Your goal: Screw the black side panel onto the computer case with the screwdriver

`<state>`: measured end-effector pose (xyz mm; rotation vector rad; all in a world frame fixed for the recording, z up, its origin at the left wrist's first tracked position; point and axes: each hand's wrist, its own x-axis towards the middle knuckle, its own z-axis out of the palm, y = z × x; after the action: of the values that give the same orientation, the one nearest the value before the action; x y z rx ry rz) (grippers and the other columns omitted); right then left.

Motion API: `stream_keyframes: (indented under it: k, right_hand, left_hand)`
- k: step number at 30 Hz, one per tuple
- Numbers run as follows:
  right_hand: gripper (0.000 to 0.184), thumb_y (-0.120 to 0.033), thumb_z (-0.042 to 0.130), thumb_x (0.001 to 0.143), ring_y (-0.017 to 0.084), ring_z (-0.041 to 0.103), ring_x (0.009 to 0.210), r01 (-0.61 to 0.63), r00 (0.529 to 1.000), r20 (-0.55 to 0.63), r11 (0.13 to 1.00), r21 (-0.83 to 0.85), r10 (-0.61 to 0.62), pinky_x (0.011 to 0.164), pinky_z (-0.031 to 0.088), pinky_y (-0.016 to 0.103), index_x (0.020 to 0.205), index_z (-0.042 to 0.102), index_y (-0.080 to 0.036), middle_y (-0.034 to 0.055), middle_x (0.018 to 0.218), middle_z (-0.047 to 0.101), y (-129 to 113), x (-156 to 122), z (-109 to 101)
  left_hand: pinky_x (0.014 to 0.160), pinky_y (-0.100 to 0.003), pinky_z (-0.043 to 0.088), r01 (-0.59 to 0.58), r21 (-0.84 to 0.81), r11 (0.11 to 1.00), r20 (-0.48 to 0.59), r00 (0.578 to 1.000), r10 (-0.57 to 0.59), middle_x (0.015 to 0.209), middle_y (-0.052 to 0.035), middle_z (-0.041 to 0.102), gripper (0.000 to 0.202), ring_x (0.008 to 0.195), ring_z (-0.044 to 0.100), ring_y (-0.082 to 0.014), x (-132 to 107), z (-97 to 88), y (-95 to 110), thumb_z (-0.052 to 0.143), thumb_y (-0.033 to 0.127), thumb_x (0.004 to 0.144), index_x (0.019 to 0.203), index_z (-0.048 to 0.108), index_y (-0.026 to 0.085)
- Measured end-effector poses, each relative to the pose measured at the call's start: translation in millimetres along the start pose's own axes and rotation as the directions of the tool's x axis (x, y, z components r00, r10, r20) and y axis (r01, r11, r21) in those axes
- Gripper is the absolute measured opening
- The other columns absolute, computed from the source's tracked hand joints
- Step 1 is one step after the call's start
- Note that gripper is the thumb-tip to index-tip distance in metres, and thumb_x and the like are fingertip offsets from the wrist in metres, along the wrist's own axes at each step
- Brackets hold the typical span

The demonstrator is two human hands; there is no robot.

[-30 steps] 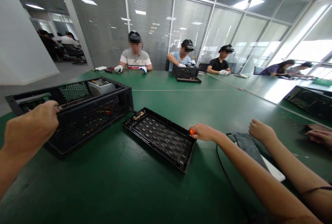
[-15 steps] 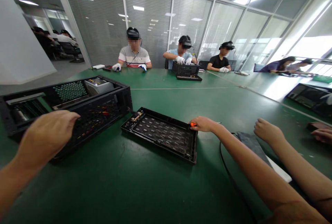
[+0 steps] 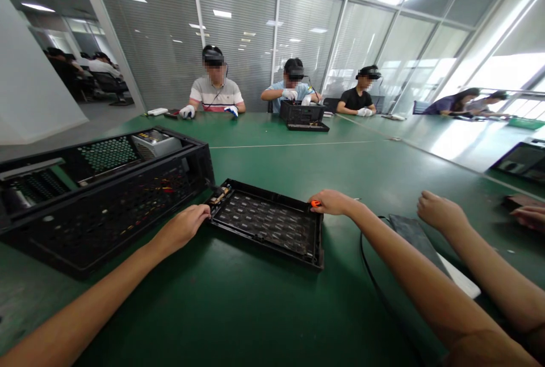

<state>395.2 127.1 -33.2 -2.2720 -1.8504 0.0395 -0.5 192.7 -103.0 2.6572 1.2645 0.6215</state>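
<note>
A flat black perforated panel (image 3: 268, 222) lies on the green table (image 3: 238, 304) in front of me. My left hand (image 3: 184, 228) reaches its near left corner, fingertips touching the edge and holding nothing. My right hand (image 3: 331, 202) rests at the panel's far right corner, closed on a small orange-handled tool (image 3: 315, 203); the tool's tip is hidden. To the left stands an open black computer case (image 3: 102, 197) with a grey power supply (image 3: 155, 143) inside.
A co-worker's arm and hand (image 3: 438, 211) lie on the table to my right, over a dark flat pad (image 3: 406, 231) and a black cable (image 3: 366, 259). Three people with head cameras sit across the table, one at a black case (image 3: 303, 113). Another case (image 3: 522, 160) is far right.
My left hand left the top of the computer case and moved right and down to the panel's near left corner. The view shifted slightly. My right hand stayed at the panel's far corner.
</note>
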Motion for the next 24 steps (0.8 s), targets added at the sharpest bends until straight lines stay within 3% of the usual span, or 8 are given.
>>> stream_keyframes:
  k: [3, 6, 8, 10, 13, 16, 19, 24]
  right_hand:
    - [0.019, -0.023, 0.049, 0.08, 0.012, 0.058, 0.077, 0.075, 0.982, 0.174, 0.997, -0.02, -0.07, 0.074, 0.037, 0.024, 0.073, 0.065, -0.016, 0.005, 0.081, 0.066, -5, 6, -3]
    - [0.02, -0.025, 0.046, 0.08, 0.014, 0.056, 0.081, 0.197, 0.953, 0.224, 0.979, 0.056, -0.205, 0.075, 0.036, 0.025, 0.079, 0.064, -0.016, 0.0054, 0.086, 0.065, -8, 10, -9]
    - [0.018, -0.024, 0.049, 0.078, 0.016, 0.055, 0.083, 0.313, 0.926, 0.181, 0.942, 0.125, -0.331, 0.077, 0.036, 0.027, 0.085, 0.063, -0.015, 0.0077, 0.09, 0.063, -12, 13, -13]
    - [0.021, -0.021, 0.051, 0.077, 0.018, 0.053, 0.087, 0.388, 0.906, 0.122, 0.909, 0.151, -0.406, 0.079, 0.035, 0.028, 0.093, 0.06, -0.013, 0.01, 0.096, 0.06, -21, 16, -19]
    - [0.023, -0.023, 0.046, 0.081, 0.017, 0.049, 0.086, 0.475, 0.875, 0.004, 0.858, 0.195, -0.485, 0.08, 0.035, 0.029, 0.101, 0.052, -0.013, 0.0091, 0.098, 0.055, -45, 25, -31]
    - [0.02, -0.031, 0.039, 0.087, 0.014, 0.046, 0.076, 0.63, 0.773, -0.223, 0.68, 0.375, -0.593, 0.074, 0.036, 0.027, 0.095, 0.047, -0.015, 0.0038, 0.084, 0.052, -80, 42, -40]
    - [0.023, -0.039, 0.041, 0.087, 0.012, 0.041, 0.068, 0.672, 0.739, -0.414, 0.542, 0.505, -0.531, 0.068, 0.034, 0.024, 0.088, 0.047, -0.016, -0.001, 0.075, 0.045, -115, 69, -33]
    - [0.029, -0.046, 0.039, 0.086, 0.01, 0.04, 0.063, 0.588, 0.808, -0.506, 0.453, 0.67, -0.301, 0.063, 0.034, 0.022, 0.088, 0.045, -0.018, -0.0038, 0.069, 0.043, -158, 118, 14]
  left_hand:
    - [0.078, -0.031, 0.046, 0.004, -0.017, 1.0, -0.001, 1.0, -0.004, 0.092, -0.0046, 0.064, 0.027, 0.083, 0.06, -0.0197, -2, -8.6, -8, 0.037, 0.038, 0.087, 0.094, 0.059, 0.023]
    - [0.083, -0.029, 0.044, 0.011, -0.022, 1.0, -0.083, 0.997, -0.012, 0.093, -0.0052, 0.065, 0.028, 0.088, 0.06, -0.0196, 17, -22.4, -11, 0.041, 0.039, 0.085, 0.085, 0.063, 0.021]
    - [0.082, -0.028, 0.044, 0.05, -0.05, 0.997, -0.097, 0.994, -0.055, 0.092, -0.0045, 0.068, 0.028, 0.088, 0.061, -0.0196, 40, -29.3, -13, 0.045, 0.038, 0.082, 0.083, 0.066, 0.02]
    - [0.076, -0.026, 0.046, 0.107, -0.09, 0.99, -0.03, 0.993, -0.11, 0.088, -0.0031, 0.07, 0.027, 0.081, 0.063, -0.019, 69, -30.5, -17, 0.049, 0.038, 0.079, 0.085, 0.069, 0.02]
    - [0.073, -0.025, 0.046, 0.128, -0.081, 0.988, 0.02, 0.992, -0.127, 0.085, -0.003, 0.072, 0.027, 0.078, 0.065, -0.0186, 109, -20.8, -26, 0.052, 0.036, 0.076, 0.087, 0.071, 0.02]
    - [0.075, -0.025, 0.045, 0.076, -0.038, 0.996, 0.07, 0.995, -0.074, 0.085, -0.0045, 0.072, 0.025, 0.081, 0.065, -0.0193, 135, -3.5, -36, 0.054, 0.033, 0.073, 0.085, 0.073, 0.02]
    - [0.076, -0.024, 0.045, 0.049, -0.052, 0.997, 0.146, 0.988, -0.041, 0.088, -0.0061, 0.072, 0.026, 0.084, 0.065, -0.0197, 144, 12.3, -46, 0.054, 0.033, 0.073, 0.086, 0.073, 0.019]
    - [0.08, -0.024, 0.044, 0.027, -0.064, 0.998, 0.18, 0.984, -0.016, 0.094, -0.0051, 0.071, 0.026, 0.091, 0.064, -0.0196, 142, 23.0, -57, 0.052, 0.033, 0.075, 0.087, 0.072, 0.022]
